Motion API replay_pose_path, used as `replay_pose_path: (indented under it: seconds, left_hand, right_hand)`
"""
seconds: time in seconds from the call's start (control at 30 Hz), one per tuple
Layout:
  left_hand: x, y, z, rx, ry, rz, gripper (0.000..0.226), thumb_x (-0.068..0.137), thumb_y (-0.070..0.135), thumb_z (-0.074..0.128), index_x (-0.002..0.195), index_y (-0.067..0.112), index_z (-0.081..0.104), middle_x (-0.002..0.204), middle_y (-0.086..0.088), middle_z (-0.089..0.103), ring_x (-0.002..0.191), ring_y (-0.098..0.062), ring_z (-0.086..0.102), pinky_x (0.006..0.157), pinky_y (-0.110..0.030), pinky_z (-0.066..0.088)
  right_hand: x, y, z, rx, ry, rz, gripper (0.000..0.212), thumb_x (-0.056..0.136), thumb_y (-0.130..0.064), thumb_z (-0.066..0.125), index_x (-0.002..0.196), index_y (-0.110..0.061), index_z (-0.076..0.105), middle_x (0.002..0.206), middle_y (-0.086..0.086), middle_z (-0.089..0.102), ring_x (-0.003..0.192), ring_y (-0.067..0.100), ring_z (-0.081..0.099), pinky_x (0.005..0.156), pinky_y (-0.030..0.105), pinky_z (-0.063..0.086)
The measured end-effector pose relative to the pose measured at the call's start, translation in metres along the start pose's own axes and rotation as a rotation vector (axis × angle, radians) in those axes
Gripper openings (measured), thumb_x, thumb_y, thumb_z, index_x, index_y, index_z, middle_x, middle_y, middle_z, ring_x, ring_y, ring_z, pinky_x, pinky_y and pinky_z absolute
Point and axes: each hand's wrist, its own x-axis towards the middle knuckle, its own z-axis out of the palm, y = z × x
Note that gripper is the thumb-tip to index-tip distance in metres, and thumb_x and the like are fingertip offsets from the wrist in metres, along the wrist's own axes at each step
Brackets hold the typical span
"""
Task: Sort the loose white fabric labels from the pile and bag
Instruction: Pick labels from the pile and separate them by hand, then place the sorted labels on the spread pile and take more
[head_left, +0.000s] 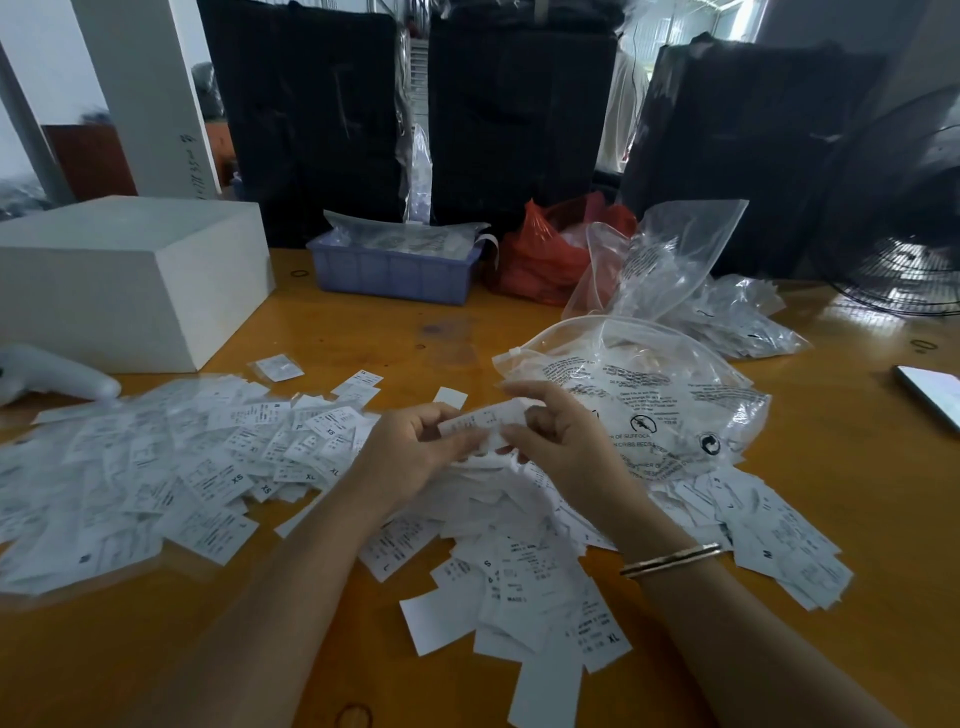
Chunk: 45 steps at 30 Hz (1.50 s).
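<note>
A person sits at a yellow-brown wooden tabletop (363, 332), both bare forearms reaching forward. The left hand (415, 452) and right hand (561, 441) meet above the middle of the tabletop, each with fingers curled in a closed grip on the same white fabric label (483, 418), which is stretched between them just above the heap. A thin gold bangle (670, 560) circles the right wrist.

Loose white labels lie everywhere beneath the hands. A broad spread of labels (171, 467) covers the left side, printed with sizes such as XS and XL. A thicker pile (524, 566) sits under and in front of the hands.

Just beyond the right hand lies a clear plastic zip bag (660, 395) with black warning print, touching the pile. Behind it stands another clear bag (670, 260), beside a red plastic bag (545, 254). A blue plastic crate (395, 270) sits farther back, and a white box (130, 280) at far left.
</note>
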Motion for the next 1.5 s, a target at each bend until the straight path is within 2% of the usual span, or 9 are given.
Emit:
replay_pose_path:
  seconds: [0.1,0.3,0.43,0.67,0.8,0.9,1.03,1.27,1.5]
  left_hand:
    - [0.001,0.000,0.003,0.064,0.010,-0.006,0.027,0.068,0.050,0.066,0.082,0.028,0.069,0.069,0.016,0.070,0.061,0.005,0.061,0.052,-0.005,0.041]
    - [0.004,-0.005,0.001,-0.006,0.123,-0.015,0.006,0.082,0.036,0.069,0.081,0.030,0.072,0.077,0.017,0.070,0.074,0.003,0.063,0.064,-0.014,0.047]
    - [0.004,-0.004,-0.002,0.001,0.169,-0.025,0.007,0.081,0.040,0.069,0.077,0.036,0.072,0.080,0.024,0.070,0.079,0.010,0.062,0.067,-0.019,0.042]
    - [0.007,-0.013,-0.027,0.252,0.615,-0.058,0.014,0.088,0.031,0.065,0.101,0.026,0.064,0.093,0.007,0.067,0.074,-0.003,0.056,0.060,-0.024,0.047]
    - [0.008,-0.023,-0.032,0.686,0.716,-0.066,0.023,0.088,0.030,0.066,0.109,0.024,0.063,0.102,-0.001,0.070,0.084,-0.014,0.055,0.079,-0.033,0.034]
    - [0.010,-0.027,-0.036,0.926,0.694,-0.143,0.034,0.086,0.028,0.067,0.119,0.026,0.059,0.113,-0.002,0.066,0.105,-0.022,0.052,0.081,-0.037,0.030]
    - [0.010,-0.029,-0.036,1.065,0.653,-0.174,0.039,0.086,0.032,0.065,0.123,0.027,0.057,0.130,-0.005,0.053,0.122,-0.027,0.038,0.094,-0.044,0.031]
    - [0.010,-0.022,-0.017,0.877,0.527,0.133,0.021,0.088,0.027,0.061,0.109,0.029,0.064,0.117,0.004,0.060,0.115,-0.021,0.044,0.085,-0.033,0.025]
    - [0.005,-0.022,-0.001,0.757,0.145,0.271,0.017,0.091,0.021,0.058,0.105,0.028,0.067,0.110,0.012,0.061,0.109,-0.010,0.047,0.093,-0.033,0.036]
  right_hand:
    - [-0.001,0.002,0.011,-0.065,0.077,-0.014,0.034,0.088,-0.022,0.064,0.115,-0.034,0.047,0.056,-0.002,0.057,0.058,0.021,0.055,0.062,0.035,0.049]
    - [-0.004,0.002,0.018,-0.103,0.119,-0.030,0.020,0.087,-0.017,0.065,0.078,-0.034,0.060,0.064,-0.021,0.063,0.063,-0.001,0.057,0.058,0.014,0.044]
    - [-0.001,0.001,0.016,-0.212,0.081,-0.077,0.011,0.091,-0.017,0.060,0.091,-0.025,0.068,0.069,-0.024,0.058,0.064,-0.012,0.052,0.057,0.006,0.039]
    - [0.047,0.016,-0.052,-0.394,0.620,-0.011,0.024,0.092,-0.005,0.052,0.101,-0.019,0.069,0.098,-0.007,0.065,0.069,-0.004,0.054,0.061,0.006,0.041]
    - [0.069,0.051,-0.087,-0.868,0.271,0.373,0.023,0.091,-0.010,0.051,0.102,-0.010,0.071,0.107,0.010,0.068,0.085,0.023,0.060,0.078,0.032,0.049]
    - [0.068,0.060,-0.088,-1.044,0.063,0.524,0.017,0.090,-0.013,0.052,0.094,-0.008,0.068,0.099,0.012,0.065,0.085,0.028,0.059,0.076,0.033,0.046]
    - [0.065,0.059,-0.082,-1.117,0.113,0.436,0.017,0.090,-0.012,0.053,0.095,-0.009,0.069,0.094,0.011,0.067,0.086,0.029,0.063,0.080,0.035,0.049]
    - [0.060,0.060,-0.089,-1.018,0.324,0.276,0.012,0.089,-0.019,0.057,0.087,-0.017,0.069,0.094,0.002,0.067,0.081,0.019,0.050,0.091,0.038,0.033]
    - [0.058,0.056,-0.086,-1.149,0.101,0.449,0.018,0.088,-0.007,0.050,0.094,-0.010,0.067,0.096,0.010,0.067,0.086,0.028,0.062,0.084,0.037,0.048]
